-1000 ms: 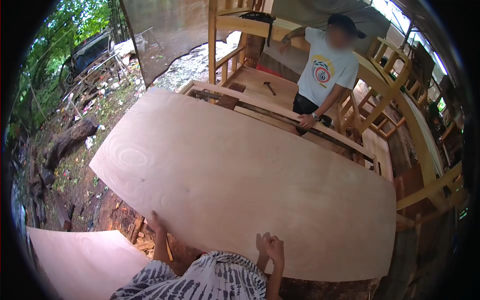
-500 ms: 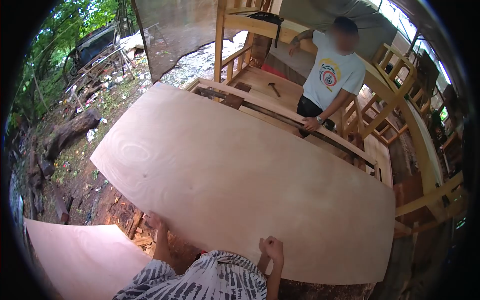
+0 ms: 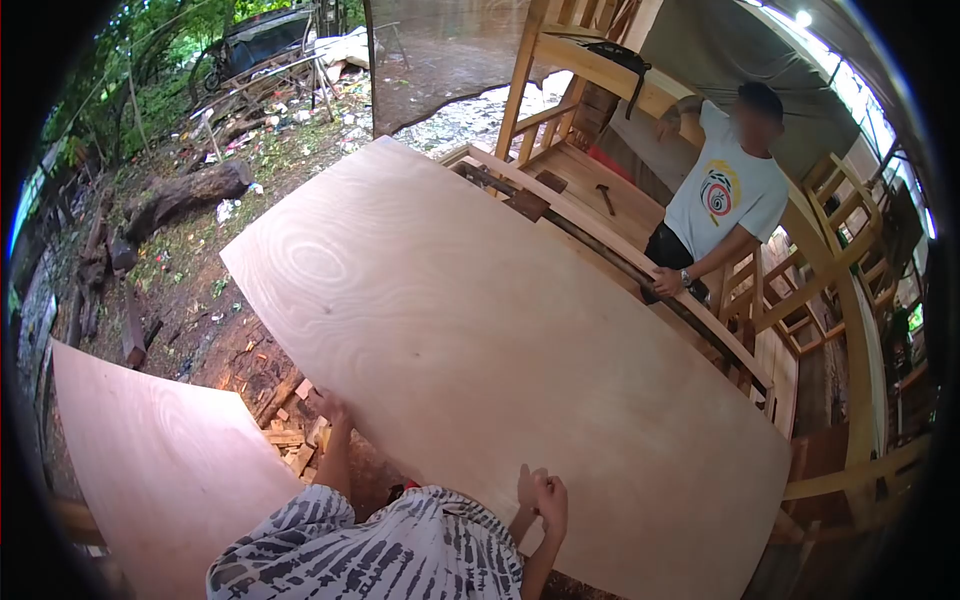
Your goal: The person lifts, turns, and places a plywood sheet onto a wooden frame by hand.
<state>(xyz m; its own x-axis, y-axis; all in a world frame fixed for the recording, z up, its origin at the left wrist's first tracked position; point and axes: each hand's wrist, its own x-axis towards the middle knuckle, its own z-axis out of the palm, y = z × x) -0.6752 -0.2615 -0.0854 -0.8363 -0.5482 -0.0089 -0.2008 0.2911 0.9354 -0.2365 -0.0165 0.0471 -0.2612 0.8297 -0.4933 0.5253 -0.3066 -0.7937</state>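
Note:
A large pale plywood sheet (image 3: 500, 350) lies in front of me, its near edge close to my body. At its near left edge is my left hand (image 3: 330, 408), fingers bent at the border of the sheet; whether they grip it is hard to tell. My right hand (image 3: 547, 498) is closed above the near part of the sheet, and its shadow falls on the wood; anything inside the fingers is hidden. Beyond the far edge, a co-worker (image 3: 722, 190) in a white shirt rests one hand on a long wooden frame (image 3: 620, 262).
A second plywood sheet (image 3: 170, 460) is at the lower left, near wood scraps (image 3: 290, 437). A hammer (image 3: 606, 199) lies on boards behind the frame. Wooden furniture frames (image 3: 840, 210) stand at the right, and a log (image 3: 188, 193) lies on the ground.
The view has turned left, so the co-worker and frame appear farther right. My left hand has shifted slightly along the sheet's edge. My right hand remains closed over the sheet.

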